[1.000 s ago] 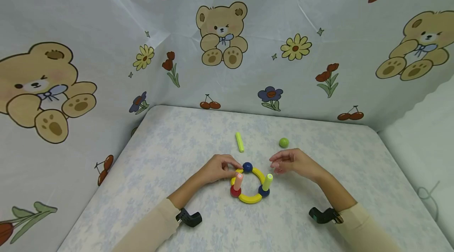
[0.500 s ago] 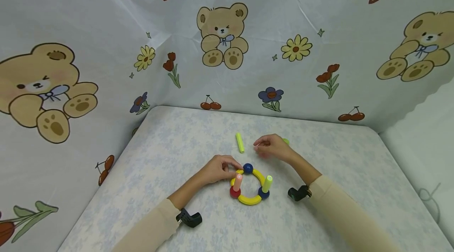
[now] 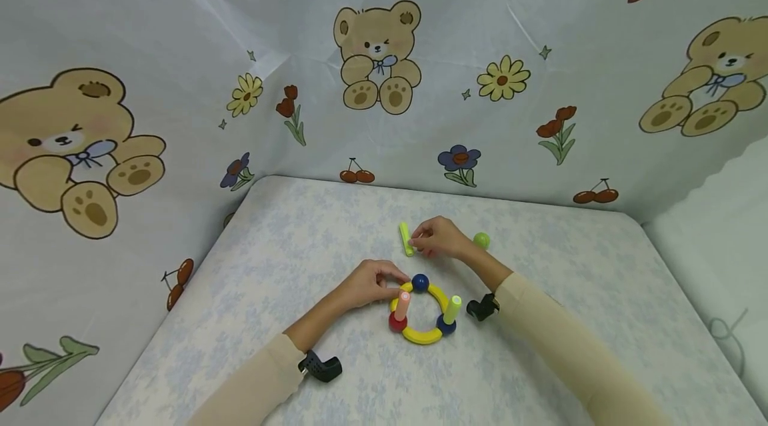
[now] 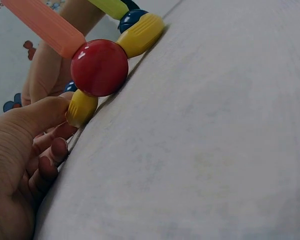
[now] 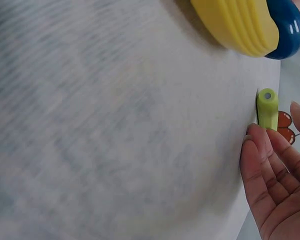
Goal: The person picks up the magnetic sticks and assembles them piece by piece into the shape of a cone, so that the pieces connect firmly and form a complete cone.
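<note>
My left hand pinches a yellow curved rod between thumb and fingers, beside a red ball. This rod belongs to a ring of yellow curved rods and balls lying on the table. Two blue balls sit at the ring's back and front right. A salmon stick rises from the red ball, and a lime stick from the front-right blue ball. Beyond the ring, my right hand is at a loose lime stick, fingertips beside it and thumb apart.
A green ball lies behind my right forearm. The table has a pale patterned cover and meets a bear-print cloth at the back. A cable hangs at the far right.
My right hand has moved left and away from me, from right of the ring to the loose lime stick. The left hand and the ring have stayed in place.
</note>
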`<state>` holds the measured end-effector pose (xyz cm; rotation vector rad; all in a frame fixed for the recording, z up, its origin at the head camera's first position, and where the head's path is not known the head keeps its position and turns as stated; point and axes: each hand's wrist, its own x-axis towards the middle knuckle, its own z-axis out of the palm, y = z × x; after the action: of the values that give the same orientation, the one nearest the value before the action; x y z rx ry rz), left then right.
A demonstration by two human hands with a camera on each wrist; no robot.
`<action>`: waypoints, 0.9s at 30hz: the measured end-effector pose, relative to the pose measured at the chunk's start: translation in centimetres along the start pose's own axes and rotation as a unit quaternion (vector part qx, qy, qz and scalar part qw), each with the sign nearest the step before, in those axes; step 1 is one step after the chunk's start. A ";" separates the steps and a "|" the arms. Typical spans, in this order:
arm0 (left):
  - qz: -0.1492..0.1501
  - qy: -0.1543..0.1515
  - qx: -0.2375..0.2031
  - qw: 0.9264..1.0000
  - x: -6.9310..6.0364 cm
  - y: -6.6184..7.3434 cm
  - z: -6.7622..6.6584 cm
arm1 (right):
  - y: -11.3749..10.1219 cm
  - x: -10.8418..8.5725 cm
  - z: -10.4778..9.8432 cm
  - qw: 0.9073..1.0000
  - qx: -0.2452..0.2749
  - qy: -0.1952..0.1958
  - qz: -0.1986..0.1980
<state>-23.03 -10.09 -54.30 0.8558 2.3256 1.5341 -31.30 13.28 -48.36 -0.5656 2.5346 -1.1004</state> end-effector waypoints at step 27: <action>0.017 -0.001 -0.003 1.000 0.1 0.2 -0.1 | -2.4 2.1 0.6 0.996 -0.040 -0.046 0.066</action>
<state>-23.10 -10.11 -54.09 0.8985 2.3159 1.5521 -32.38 10.44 -47.25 -0.4501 2.5052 -0.9096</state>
